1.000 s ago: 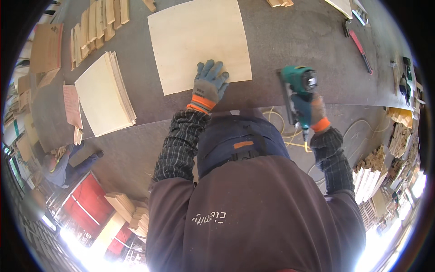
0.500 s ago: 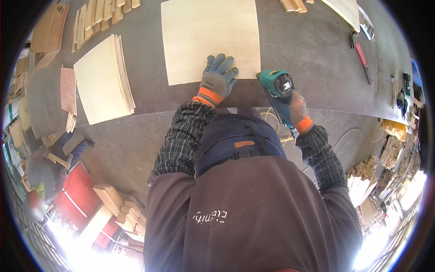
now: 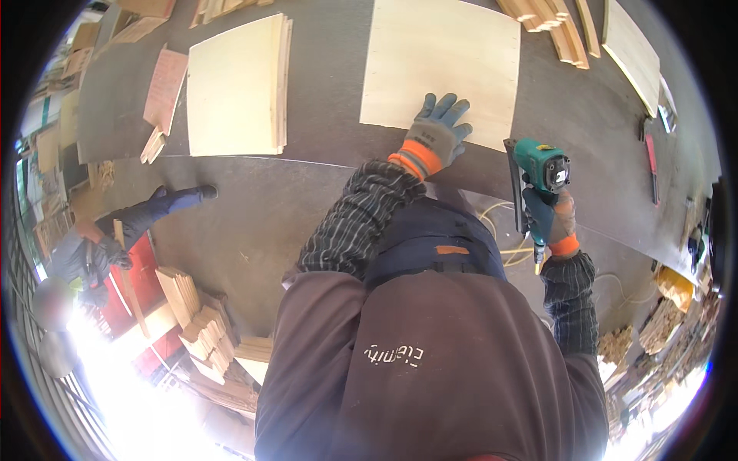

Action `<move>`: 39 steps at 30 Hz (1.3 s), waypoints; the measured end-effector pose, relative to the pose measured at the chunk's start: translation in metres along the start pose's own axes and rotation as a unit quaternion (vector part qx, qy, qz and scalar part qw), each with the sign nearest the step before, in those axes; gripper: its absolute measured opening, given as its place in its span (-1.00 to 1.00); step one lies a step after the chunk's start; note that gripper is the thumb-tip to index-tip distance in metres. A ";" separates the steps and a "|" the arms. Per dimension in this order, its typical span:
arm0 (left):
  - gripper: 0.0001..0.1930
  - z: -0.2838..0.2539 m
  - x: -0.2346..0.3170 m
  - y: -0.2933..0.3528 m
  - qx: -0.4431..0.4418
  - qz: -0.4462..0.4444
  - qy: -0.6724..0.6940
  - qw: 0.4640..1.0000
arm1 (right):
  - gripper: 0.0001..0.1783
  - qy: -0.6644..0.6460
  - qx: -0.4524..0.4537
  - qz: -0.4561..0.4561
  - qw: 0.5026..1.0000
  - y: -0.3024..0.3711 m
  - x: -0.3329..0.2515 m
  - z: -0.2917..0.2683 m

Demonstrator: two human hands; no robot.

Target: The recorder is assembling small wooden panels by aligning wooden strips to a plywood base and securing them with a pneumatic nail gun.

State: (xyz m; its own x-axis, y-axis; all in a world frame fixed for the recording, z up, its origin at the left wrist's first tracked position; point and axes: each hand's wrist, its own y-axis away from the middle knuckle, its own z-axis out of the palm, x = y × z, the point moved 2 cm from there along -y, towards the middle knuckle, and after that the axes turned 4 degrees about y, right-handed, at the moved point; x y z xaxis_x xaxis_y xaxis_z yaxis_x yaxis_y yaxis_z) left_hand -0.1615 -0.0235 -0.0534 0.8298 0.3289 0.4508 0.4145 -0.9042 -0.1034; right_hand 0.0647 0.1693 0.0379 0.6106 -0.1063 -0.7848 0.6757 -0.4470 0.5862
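My left hand [image 3: 437,131], in a grey-blue glove with an orange cuff, lies flat with fingers spread on the near edge of a pale square plywood sheet [image 3: 442,61] on the dark worktable [image 3: 323,115]. My right hand [image 3: 552,221], gloved the same way, grips a teal pneumatic nail gun [image 3: 538,173] held upright just off the sheet's near right corner, apart from the wood. A yellowish hose [image 3: 507,242] trails from the gun's base.
A stack of plywood sheets [image 3: 234,84] lies to the left on the table, with wood strips [image 3: 550,19] and a further panel [image 3: 634,50] at the back right. Another person [image 3: 108,238] crouches at lower left beside stacked wood pieces [image 3: 200,323]. Wood offcuts [image 3: 669,323] lie at right.
The view has shifted so the sheet sits farther right. My left hand stays pressed on its near edge; my right hand has drawn the nail gun back from the edge and lower.
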 end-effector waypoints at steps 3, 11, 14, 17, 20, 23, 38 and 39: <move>-0.62 -0.036 -0.032 0.042 0.092 -0.074 -0.033 0.992 | -0.70 0.072 -0.024 -0.045 0.996 -0.001 -0.017 0.018; -0.72 -0.056 -0.131 0.111 0.120 -0.181 0.065 0.974 | -0.69 0.246 -0.102 -0.066 0.962 -0.035 -0.069 0.107; -0.83 -0.044 -0.137 0.109 0.128 -0.186 0.074 0.971 | -0.63 0.240 -0.164 -0.117 0.949 -0.052 -0.082 0.144; -0.81 -0.041 -0.140 0.110 0.135 -0.179 0.070 0.972 | -0.62 0.260 -0.182 -0.115 0.941 -0.064 -0.089 0.171; -0.83 -0.042 -0.142 0.111 0.145 -0.171 0.098 0.970 | -0.63 0.263 -0.170 -0.069 0.947 -0.074 -0.091 0.191; -0.83 -0.042 -0.141 0.111 0.146 -0.195 0.141 0.960 | -0.65 0.250 -0.174 -0.060 0.951 -0.083 -0.092 0.206; -0.84 -0.042 -0.141 0.110 0.139 -0.192 0.117 0.964 | -0.68 0.284 -0.163 -0.149 0.933 -0.078 -0.082 0.180; -0.84 -0.043 -0.139 0.109 0.158 -0.152 0.127 0.967 | -0.68 0.265 -0.185 -0.139 0.936 -0.075 -0.081 0.174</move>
State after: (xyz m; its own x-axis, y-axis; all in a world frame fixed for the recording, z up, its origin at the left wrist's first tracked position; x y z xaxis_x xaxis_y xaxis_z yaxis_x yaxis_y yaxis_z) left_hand -0.2482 -0.1799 -0.0891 0.5498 0.4517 0.7027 0.7510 -0.6355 -0.1791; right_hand -0.1074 0.0570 0.0220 0.4430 0.4681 -0.7646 0.8758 -0.0439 0.4806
